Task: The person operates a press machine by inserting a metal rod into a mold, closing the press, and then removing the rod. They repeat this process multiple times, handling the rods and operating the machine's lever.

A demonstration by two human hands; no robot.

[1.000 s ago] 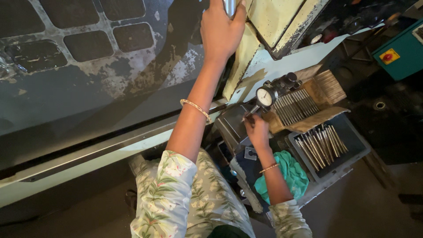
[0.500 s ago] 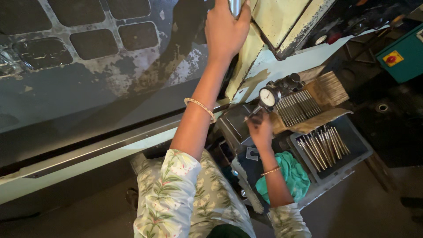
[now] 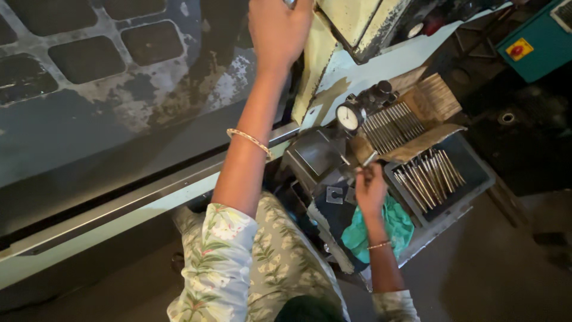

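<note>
Left hand (image 3: pixel 279 30) is closed around a metal handle (image 3: pixel 290 3) far above the dial gauge (image 3: pixel 348 117), while the right hand (image 3: pixel 370 189), just below the gauge, seemingly pinches a thin rod (image 3: pixel 368 160).

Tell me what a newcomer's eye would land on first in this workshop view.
First, the left hand, raised to the top edge and gripping a metal handle on the pale green machine. Next, at centre right, the round white dial gauge, with the right hand just below it pinching a thin metal rod. Beside that hand, a grey tray holds a fan of similar rods, and a teal cloth lies underneath.
</note>
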